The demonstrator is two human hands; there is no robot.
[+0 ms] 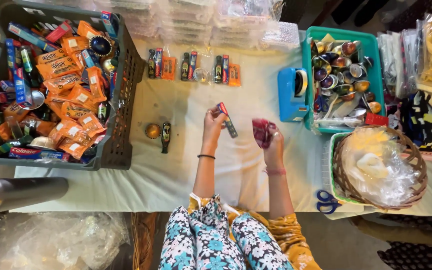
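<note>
My left hand (212, 126) holds a slim toothpaste box (227, 119), red and blue at one end and dark at the other, raised over the white cloth (186, 165). My right hand (274, 145) grips a crumpled dark red packet (262, 132) just to the right of the box. A small dark bottle (165, 137) and a round golden bowl (152, 131) lie on the cloth to the left of my left hand. Three packed sets (192, 67) of bottle, box and orange sachet lie in a row farther back.
A dark crate (121, 120) full of orange sachets, boxes and bottles stands at left. A teal tray (343, 75) of metal bowls and a blue tape dispenser (292, 95) sit at right. A wicker basket (378, 167) with plastic bags and blue scissors (327, 201) lie near right.
</note>
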